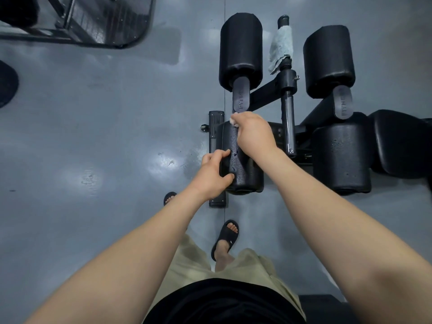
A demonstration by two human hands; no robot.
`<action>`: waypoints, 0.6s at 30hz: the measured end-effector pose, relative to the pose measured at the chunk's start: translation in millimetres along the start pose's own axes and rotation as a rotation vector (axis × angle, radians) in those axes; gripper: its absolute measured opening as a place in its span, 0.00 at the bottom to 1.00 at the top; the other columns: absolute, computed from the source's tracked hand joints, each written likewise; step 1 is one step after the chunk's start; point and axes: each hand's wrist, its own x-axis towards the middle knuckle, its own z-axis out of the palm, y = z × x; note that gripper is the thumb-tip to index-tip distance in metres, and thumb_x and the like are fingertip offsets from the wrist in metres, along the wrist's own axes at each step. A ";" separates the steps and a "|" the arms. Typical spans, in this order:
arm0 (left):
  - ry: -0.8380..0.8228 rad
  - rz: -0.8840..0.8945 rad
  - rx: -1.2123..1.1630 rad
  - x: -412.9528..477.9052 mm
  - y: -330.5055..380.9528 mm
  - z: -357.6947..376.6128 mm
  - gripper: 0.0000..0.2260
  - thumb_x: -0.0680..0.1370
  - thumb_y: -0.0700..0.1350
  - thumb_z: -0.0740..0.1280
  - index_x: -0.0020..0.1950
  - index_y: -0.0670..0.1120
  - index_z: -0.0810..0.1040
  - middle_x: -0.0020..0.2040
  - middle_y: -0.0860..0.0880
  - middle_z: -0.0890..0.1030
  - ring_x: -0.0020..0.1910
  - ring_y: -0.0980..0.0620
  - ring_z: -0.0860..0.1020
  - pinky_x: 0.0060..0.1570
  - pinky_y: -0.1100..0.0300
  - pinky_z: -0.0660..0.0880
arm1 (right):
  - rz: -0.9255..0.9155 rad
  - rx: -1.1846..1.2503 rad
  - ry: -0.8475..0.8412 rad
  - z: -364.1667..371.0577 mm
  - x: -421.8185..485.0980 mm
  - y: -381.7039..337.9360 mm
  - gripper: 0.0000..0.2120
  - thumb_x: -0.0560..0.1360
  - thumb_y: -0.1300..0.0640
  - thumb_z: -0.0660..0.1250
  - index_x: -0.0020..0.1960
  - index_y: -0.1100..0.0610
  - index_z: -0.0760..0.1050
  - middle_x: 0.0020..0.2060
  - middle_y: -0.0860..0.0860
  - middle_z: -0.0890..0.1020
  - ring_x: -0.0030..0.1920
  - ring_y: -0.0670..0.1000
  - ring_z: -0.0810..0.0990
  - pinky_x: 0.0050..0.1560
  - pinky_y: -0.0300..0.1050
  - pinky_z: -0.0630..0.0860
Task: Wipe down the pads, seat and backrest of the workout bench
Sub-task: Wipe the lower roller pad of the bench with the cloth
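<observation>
A black workout bench stands ahead with several round foam pads. My left hand [214, 175] grips the left side of the near left pad [243, 169], which shows wet streaks. My right hand [251, 130] is closed on a small pale wipe [233, 121] and presses it on the far top of that same pad. The far left pad [240, 49], far right pad [328, 59] and near right pad [341, 157] are untouched. The bench seat [402, 143] runs off the right edge.
A grey-blue cloth [281, 47] is draped on the bench's centre post. A chrome bar [288, 122] sits between the pads. Another machine's black frame [98, 22] stands at the top left. My sandalled feet [225, 239] are on the grey floor.
</observation>
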 end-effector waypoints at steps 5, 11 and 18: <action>-0.005 0.018 -0.010 -1.3 -1.9 1.1 0.29 0.78 0.44 0.71 0.76 0.54 0.64 0.68 0.49 0.62 0.60 0.54 0.71 0.63 0.69 0.63 | -0.093 0.028 0.014 -0.7 -16.4 5.8 0.14 0.70 0.69 0.56 0.49 0.52 0.69 0.47 0.46 0.74 0.48 0.54 0.72 0.42 0.49 0.69; 0.015 0.023 -0.027 0.8 -0.3 5.3 0.29 0.75 0.46 0.73 0.73 0.57 0.67 0.64 0.50 0.61 0.64 0.50 0.71 0.70 0.53 0.70 | -0.106 0.128 0.057 -2.2 -67.4 4.2 0.18 0.74 0.72 0.59 0.59 0.60 0.78 0.66 0.52 0.77 0.69 0.57 0.70 0.60 0.49 0.73; 0.050 0.028 0.032 1.3 1.7 12.6 0.29 0.76 0.50 0.72 0.74 0.63 0.66 0.64 0.53 0.59 0.68 0.47 0.63 0.72 0.52 0.66 | -0.120 0.079 0.024 -10.1 -49.3 5.5 0.14 0.69 0.71 0.57 0.48 0.55 0.71 0.53 0.47 0.75 0.58 0.51 0.73 0.45 0.46 0.72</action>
